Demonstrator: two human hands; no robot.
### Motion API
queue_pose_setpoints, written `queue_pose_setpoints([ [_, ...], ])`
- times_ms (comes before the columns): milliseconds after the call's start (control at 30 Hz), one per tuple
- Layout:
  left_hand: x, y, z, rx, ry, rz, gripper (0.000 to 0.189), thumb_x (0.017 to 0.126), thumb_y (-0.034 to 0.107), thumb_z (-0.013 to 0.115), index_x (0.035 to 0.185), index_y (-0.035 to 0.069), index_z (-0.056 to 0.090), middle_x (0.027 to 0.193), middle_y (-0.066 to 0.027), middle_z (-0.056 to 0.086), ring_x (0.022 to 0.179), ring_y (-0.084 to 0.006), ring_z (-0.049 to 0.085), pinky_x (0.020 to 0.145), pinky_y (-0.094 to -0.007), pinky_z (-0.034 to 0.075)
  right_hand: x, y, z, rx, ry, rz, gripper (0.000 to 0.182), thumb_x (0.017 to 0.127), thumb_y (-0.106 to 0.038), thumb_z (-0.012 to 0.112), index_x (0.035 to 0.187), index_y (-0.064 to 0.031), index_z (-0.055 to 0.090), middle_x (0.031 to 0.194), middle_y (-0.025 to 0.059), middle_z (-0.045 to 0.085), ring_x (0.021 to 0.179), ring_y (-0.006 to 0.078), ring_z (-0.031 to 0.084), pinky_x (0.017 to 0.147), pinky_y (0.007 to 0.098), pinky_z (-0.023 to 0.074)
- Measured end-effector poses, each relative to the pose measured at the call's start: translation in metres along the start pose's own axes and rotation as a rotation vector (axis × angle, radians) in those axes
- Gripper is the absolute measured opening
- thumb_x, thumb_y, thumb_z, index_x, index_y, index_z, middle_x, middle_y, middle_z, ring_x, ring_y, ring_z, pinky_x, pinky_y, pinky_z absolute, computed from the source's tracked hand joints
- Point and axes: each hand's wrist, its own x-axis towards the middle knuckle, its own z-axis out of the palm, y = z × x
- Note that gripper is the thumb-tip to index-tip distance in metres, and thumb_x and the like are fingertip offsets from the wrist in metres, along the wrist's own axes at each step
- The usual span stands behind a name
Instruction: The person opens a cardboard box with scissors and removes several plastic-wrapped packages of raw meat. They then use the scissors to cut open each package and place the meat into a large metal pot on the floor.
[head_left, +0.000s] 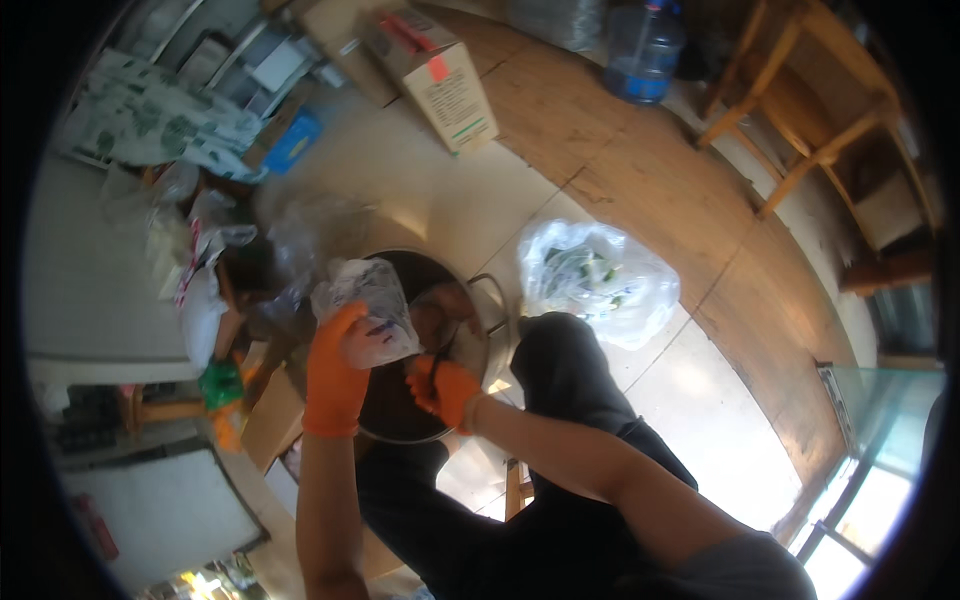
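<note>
My left hand (341, 375), in an orange glove, grips a clear plastic package (375, 319) with printing and pale contents, held above a large metal pot (484, 352). Also gloved in orange, my right hand (442, 390) is closed on a dark, slender handle just right of the package, over the pot's near right side; what the tool is cannot be made out. Inside the pot lie reddish-brown pieces (442, 304), partly covered by the package. A loop handle (491, 300) stands out from the rim.
A clear plastic bag (600, 277) with green contents lies on the tiled floor by my knee. Ahead stand a cardboard box (454, 97) and a water jug (645, 56). Wooden chairs (806, 135) are at upper right. Plastic bags (199, 307) and an open carton (274, 409) crowd the left side.
</note>
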Motion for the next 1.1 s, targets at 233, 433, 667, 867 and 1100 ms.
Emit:
queue_pose_setpoints([
  [233,0.090,-0.035,0.177,-0.521,-0.381,-0.722,0.033,0.091,0.020,0.065,0.116,-0.001,0.058,0.108,-0.0134,0.061,0.110,-0.0228,0.057,0.088,-0.0375,0.053,0.007,0.016,-0.015,-0.018,-0.137,0.218,0.031,0.097,-0.026,0.057,0.123,-0.0121,0.049,0.107,0.0081,0.059,0.086,0.0192,0.056,0.069,0.0323,0.0481],
  [433,0.119,-0.057,0.210,0.133,-0.245,-0.558,0.051,0.087,0.033,0.069,0.116,-0.007,0.058,0.114,-0.0169,0.063,0.105,-0.0254,0.060,0.090,-0.0331,0.047,0.013,0.022,-0.031,-0.033,-0.418,0.224,0.048,0.101,-0.026,0.051,0.145,-0.0121,0.037,0.141,0.0065,0.047,0.124,0.0203,0.047,0.098,0.0341,0.0430],
  [667,0.042,-0.043,0.027,0.108,0.057,-0.067,0.026,0.096,0.009,0.059,0.121,0.003,0.061,0.124,-0.0070,0.062,0.115,-0.0147,0.057,0.095,-0.0255,0.044,0.052,0.020,-0.045,-0.624,-0.382,-0.311,0.021,0.092,-0.024,0.062,0.104,-0.0072,0.061,0.094,0.0070,0.068,0.075,0.0195,0.062,0.058,0.0275,0.0491],
  [867,-0.150,-0.090,-0.199,0.576,0.716,-0.252,0.024,0.097,0.019,0.055,0.114,0.005,0.066,0.100,-0.0051,0.069,0.082,-0.0175,0.062,0.072,-0.0290,0.049,0.004,0.000,0.008,-0.136,-0.076,0.094,0.019,0.090,-0.027,0.066,0.091,-0.0086,0.064,0.080,0.0054,0.067,0.055,0.0171,0.058,0.046,0.0288,0.0448],
  [1100,-0.363,-0.213,-0.249,0.655,0.672,-1.055,0.017,0.090,0.021,0.056,0.088,0.008,0.067,0.085,-0.0138,0.067,0.080,-0.0253,0.067,0.061,-0.0363,0.052,0.018,0.006,-0.005,-0.294,0.038,0.156,0.018,0.090,-0.020,0.067,0.101,-0.0066,0.064,0.078,0.0074,0.068,0.058,0.0163,0.059,0.045,0.0283,0.0443],
])
